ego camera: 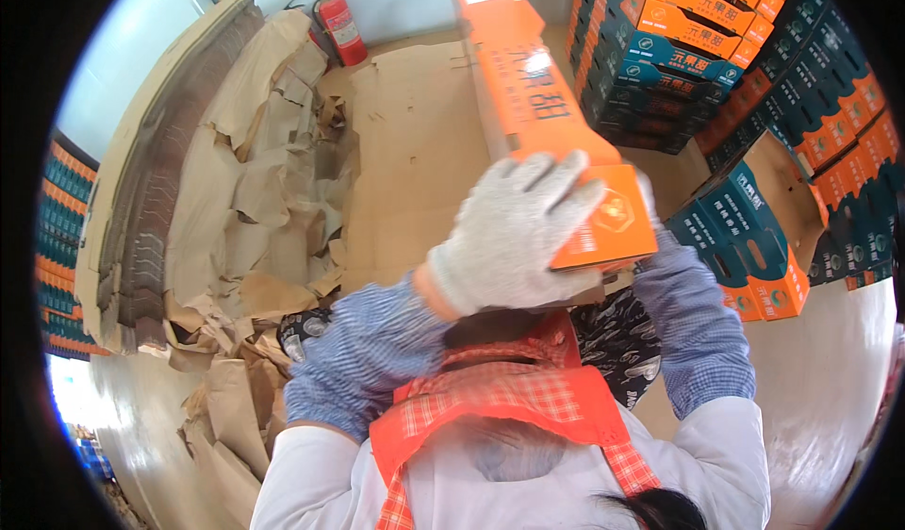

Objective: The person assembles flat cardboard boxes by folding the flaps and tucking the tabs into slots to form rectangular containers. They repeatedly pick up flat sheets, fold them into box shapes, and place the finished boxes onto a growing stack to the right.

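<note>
An orange printed cardboard box [565, 127] stands tilted before me, its long side up and its near end towards my body. My left hand [527, 229], in a light knit work glove, lies across the box's near left corner with its fingers spread over the orange face. My right hand [645, 194] is at the box's right side, mostly hidden behind it; only a bit of the glove shows. Under and beyond the box lies flat brown cardboard [417, 169].
Crumpled brown paper [261, 197] and a stack of flat cardboard [162, 169] lie at left. A fire extinguisher [341, 24] stands by the wall. At right are green and orange cartons [749, 226] and tall stacks of cartons [682, 35].
</note>
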Available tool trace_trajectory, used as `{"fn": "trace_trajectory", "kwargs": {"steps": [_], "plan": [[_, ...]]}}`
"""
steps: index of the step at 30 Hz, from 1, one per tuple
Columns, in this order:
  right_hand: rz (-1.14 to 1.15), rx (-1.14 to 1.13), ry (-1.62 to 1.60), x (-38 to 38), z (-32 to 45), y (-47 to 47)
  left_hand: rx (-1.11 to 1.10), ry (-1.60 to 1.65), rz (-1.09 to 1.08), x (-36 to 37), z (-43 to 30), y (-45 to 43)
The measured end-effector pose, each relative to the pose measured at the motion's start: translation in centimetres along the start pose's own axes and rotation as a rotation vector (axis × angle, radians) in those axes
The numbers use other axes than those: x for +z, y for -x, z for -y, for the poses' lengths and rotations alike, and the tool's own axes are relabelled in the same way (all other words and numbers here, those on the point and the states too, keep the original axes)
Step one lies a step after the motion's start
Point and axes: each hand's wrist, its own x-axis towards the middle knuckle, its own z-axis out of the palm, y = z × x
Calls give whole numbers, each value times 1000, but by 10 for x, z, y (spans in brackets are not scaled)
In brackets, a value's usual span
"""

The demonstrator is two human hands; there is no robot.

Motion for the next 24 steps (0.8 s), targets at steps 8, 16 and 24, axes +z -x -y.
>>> {"fn": "trace_trajectory", "kwargs": {"steps": [8,16,24], "plan": [[96,-528,306,-53,162,55,-124,334,-589,75,-16,-18],[415,-241,662,-14,206,24,-497,399,-460,93,-29,2],[584,-947,269,64,217,5,-499,975,-387,74,-24,12]]}}
